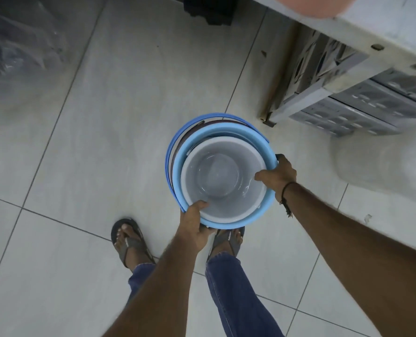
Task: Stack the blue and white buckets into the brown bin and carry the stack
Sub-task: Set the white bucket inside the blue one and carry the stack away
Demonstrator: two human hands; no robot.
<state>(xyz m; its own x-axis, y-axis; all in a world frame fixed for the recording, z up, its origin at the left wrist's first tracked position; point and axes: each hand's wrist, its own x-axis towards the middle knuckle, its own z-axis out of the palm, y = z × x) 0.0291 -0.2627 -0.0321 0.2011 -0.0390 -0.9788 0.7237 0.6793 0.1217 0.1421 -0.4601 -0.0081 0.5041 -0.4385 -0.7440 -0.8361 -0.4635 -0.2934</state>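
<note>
A white bucket (pixel 220 178) sits nested inside a light blue bucket (pixel 228 132), which sits inside the brown bin (pixel 177 147); only a thin dark sliver of the bin's rim shows on the left. A blue handle (pixel 170 152) arcs around the stack's left and far side. My left hand (pixel 193 223) grips the near rim, thumb inside the white bucket. My right hand (pixel 278 175) grips the right rim, thumb also inside. The stack is held above the tiled floor, in front of my feet.
My sandalled feet (pixel 129 242) stand on grey floor tiles (pixel 119 117). A grey slotted crate and shelf frame (pixel 347 100) stand at the upper right, with a translucent container (pixel 377 161) below them. Plastic-wrapped dark bundles (pixel 15 45) lie at the upper left.
</note>
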